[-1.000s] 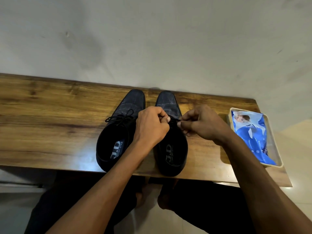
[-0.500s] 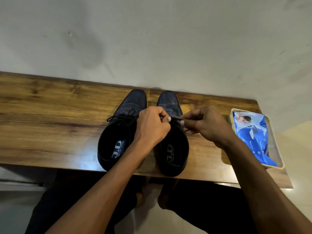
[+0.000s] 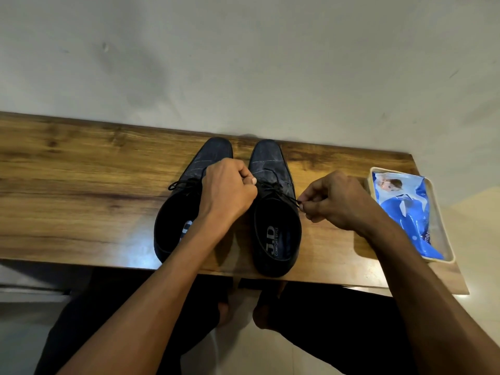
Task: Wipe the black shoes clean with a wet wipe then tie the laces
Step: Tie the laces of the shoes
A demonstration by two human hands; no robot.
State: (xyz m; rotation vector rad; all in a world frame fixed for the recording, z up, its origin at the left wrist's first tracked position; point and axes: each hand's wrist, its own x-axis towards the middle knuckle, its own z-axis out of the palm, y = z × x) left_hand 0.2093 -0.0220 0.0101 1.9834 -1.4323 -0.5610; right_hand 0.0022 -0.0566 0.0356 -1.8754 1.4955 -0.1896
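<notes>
Two black shoes side by side at centre frame on a wooden tabletop (image 3: 81, 190), toes toward the wall, heels at the near edge. Left shoe (image 3: 189, 201), partly covered by the forearm, with a bow showing at its throat; right shoe (image 3: 273, 212) mid-tie, insole lettering in plain sight. Left hand (image 3: 227, 190) clenched over the gap between the shoes, fingers (image 3: 247, 180) curled and pinching one end of the right shoe's lace (image 3: 281, 194). Right hand (image 3: 335, 201) just right of that shoe, fingertips pinching the other end, the cord drawn taut in a slanting line across the throat.

Likely handling: thin, soft, limp cord, light in the pinch, apt to slip through dry fingertips if held too loosely; best taken close to the eyelets for control, farther out only for the final pull. Uppers seemingly stiff and smooth, with faint pale crossing lines on the toes; shoes probably heavy enough to stay put under a gentle tug, though a hard pull could drag the right one toward the tabletop edge.

Count: two shoes, two hands, one blue wet-wipe pack (image 3: 403, 212) lying in one shallow pale tray (image 3: 438, 226) at right of frame, well apart from the shoes. No loose wipe in view, so wiping judged finished and one lace judged left to knot. Below the tabletop, dark trousers and bare feet on a pale floor.
</notes>
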